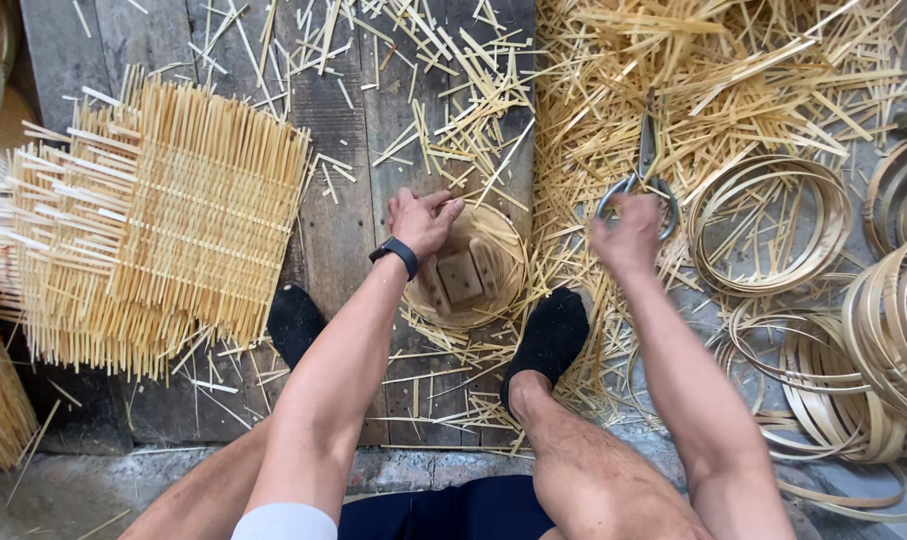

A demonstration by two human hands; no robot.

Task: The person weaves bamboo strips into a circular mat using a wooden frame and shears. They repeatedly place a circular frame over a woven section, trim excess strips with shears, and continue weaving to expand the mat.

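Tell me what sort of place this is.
Most likely a bamboo-weaving workshop, worked on the floor. Woven mats lie stacked at the left, split strips litter the boards, and coiled hoops pile up at the right near the shears.

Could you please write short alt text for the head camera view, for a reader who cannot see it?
Seen from above, a seated person's left hand rests on a small round bamboo basket between their feet, while the right hand grips large scissors lying on loose bamboo strips. Woven bamboo mats lie left, bamboo hoops right.
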